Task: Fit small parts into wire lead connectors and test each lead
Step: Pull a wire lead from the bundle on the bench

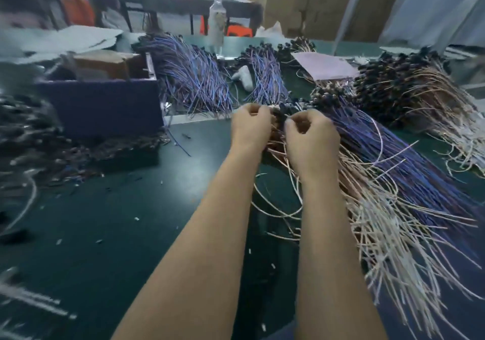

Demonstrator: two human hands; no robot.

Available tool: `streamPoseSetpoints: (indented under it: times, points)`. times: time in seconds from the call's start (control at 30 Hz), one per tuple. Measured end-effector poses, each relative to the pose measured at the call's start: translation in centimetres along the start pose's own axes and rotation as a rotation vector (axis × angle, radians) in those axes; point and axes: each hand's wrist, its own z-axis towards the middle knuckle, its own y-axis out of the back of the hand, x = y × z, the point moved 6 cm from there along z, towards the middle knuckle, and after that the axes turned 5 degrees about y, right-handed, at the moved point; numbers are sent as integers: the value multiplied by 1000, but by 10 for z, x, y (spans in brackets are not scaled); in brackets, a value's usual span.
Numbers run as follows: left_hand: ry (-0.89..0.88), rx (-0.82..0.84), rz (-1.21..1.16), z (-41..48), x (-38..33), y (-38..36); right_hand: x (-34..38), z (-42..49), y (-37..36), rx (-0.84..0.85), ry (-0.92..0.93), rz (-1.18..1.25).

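Head view: your left hand and right hand meet at frame centre, fingers curled, pinching a black plastic connector atop the blue-and-beige wire lead bundle on the dark green table.

Left of the wire lead gripped by left hand and right hand sits a box; lead bundles lie behind and rightward.
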Motion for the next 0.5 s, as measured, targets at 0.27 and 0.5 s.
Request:
streamPoseSetpoints:
  times: [0.27,0.5]
  points:
    - [-138,-632,-291,-30,-27,240,143,-74,-157,715,221,193]
    - [-47,-969,-489,-75,-14,383,248,-162,-255,951,409,195]
